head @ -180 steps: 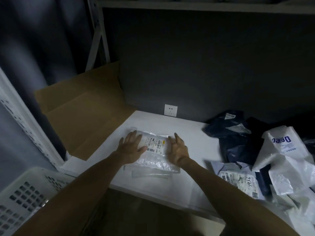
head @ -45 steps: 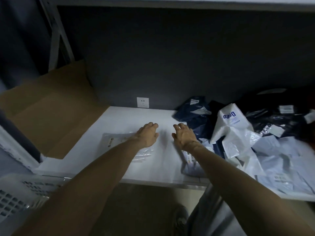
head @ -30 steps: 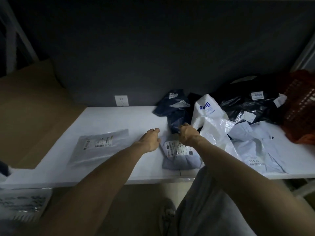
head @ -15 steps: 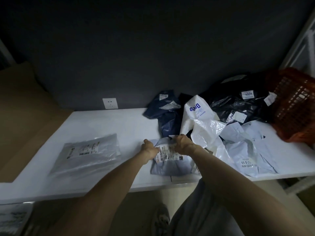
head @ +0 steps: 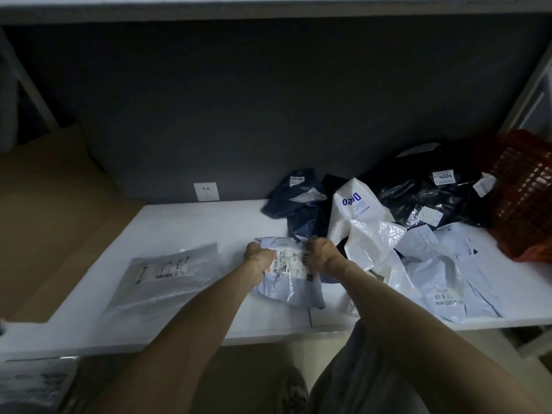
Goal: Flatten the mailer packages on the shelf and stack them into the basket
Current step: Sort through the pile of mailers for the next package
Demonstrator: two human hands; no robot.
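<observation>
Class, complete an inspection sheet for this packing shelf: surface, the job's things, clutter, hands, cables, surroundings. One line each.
Surface: white shelf, dimly lit.
Job's things: light blue mailer crumpled near the front edge; grey mailer lying flat to its left; pile of mailers unsorted at right.
Clutter: red basket at far right, beside the pile.
Hands: left hand and right hand both grip the light blue mailer's far end.
Cables: nothing seen.
Surroundings: wall socket on the dark back wall; cardboard at left.
</observation>
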